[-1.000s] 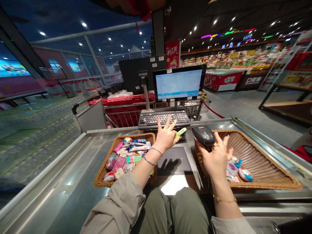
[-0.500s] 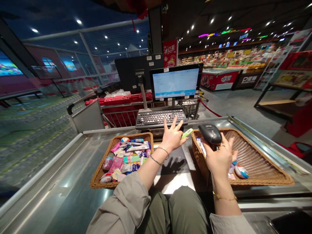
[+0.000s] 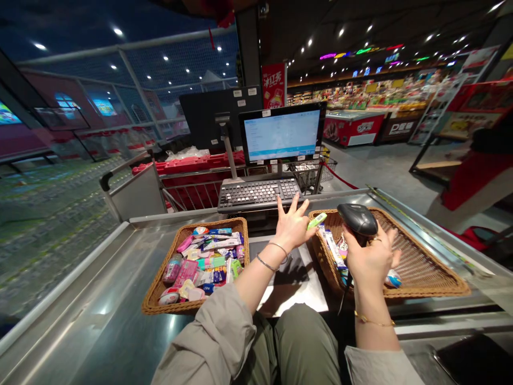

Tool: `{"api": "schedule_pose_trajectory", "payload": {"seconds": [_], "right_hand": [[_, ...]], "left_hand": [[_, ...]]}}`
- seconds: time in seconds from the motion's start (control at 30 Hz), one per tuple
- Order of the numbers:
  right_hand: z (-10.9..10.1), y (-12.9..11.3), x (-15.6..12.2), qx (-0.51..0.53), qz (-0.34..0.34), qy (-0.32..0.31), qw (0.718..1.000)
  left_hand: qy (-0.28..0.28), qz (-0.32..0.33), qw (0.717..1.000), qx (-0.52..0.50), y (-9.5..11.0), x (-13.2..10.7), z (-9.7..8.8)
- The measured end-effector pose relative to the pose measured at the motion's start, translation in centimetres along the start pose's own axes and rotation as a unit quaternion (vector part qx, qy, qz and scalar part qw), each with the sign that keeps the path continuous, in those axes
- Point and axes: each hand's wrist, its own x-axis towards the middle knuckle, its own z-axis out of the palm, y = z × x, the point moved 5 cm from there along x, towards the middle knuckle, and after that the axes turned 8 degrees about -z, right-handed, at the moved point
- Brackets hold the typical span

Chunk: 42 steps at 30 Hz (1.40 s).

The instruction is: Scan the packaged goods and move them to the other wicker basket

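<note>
Between the thumb and palm side of my left hand a small, slim light-green packet is held. The other fingers of that hand spread out just in front of the keyboard. My right hand grips a black barcode scanner, its head pointing forward, above the right wicker basket. Several small packets lie in that basket, partly hidden by my hand. To the left, another wicker basket holds a pile of colourful small packaged goods.
Both baskets rest on a metal counter. Behind the keyboard stands a lit monitor, with a second dark screen beside it. Red carts are beyond the counter's back edge. A person in red and black stands at the right.
My left hand has shifted right with the green packet, off the keyboard and closer to the right basket. The scanner has moved slightly right in the view. A person has appeared at the right.
</note>
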Motion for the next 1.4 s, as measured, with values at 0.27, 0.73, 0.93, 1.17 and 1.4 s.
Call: {"api": "schedule_pose_trajectory", "payload": {"seconds": [0.27,0.73,0.93,1.17,1.4], "right_hand": [[-1.8,2.0,1.2,-0.016,0.053,0.046,0.997],[-2.0,3.1,1.1,-0.033,0.052,0.033,0.998],[-0.4,1.3,0.0,-0.024,0.008,-0.035,0.999],[3.1,-3.2,-2.4,0.017,-0.095,-0.146,0.985],[6.8,-6.6,-4.8,0.058,-0.161,-0.211,0.962]], "left_hand": [[-0.035,0.002,0.999,-0.031,2.6,0.8,1.9],[-0.027,-0.036,0.997,-0.068,2.8,0.5,1.7],[-0.009,-0.083,0.996,-0.031,-1.3,-3.0,-1.1],[0.003,-0.145,0.989,-0.008,-7.1,-9.1,-2.9],[-0.004,-0.203,0.978,0.046,-13.5,-13.7,-5.2]]}}
